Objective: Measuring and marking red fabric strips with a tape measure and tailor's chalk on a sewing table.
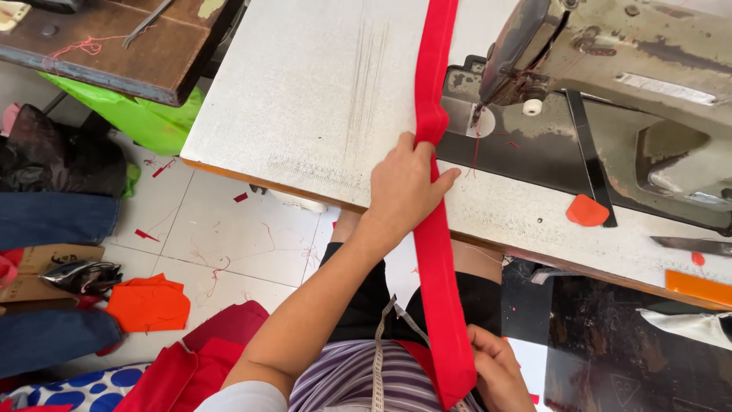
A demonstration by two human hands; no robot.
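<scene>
One long folded red fabric strip (437, 252) runs from the lap across the white worktable (305, 99). Right hand (499, 370), nearest, pinches the strip's lower end between closed fingers. Left hand (404, 191), fingers curled, presses the strip at the table edge (thumb over the cloth). Beyond stands one worn grey sewing machine (610, 69); one orange fabric scrap (587, 211) lies just beside its base.

There is one long red strip (436, 252) in the middle. Two hands hold it, the left hand (404, 187) and the right hand (497, 370) at 6 o'clock. One sewing machine (610, 69) sits at 2 o'clock on one tabletop (305, 91). Two orange pieces lie there, a small one (585, 211) and a flat one (695, 287) at 4 o'clock.
</scene>
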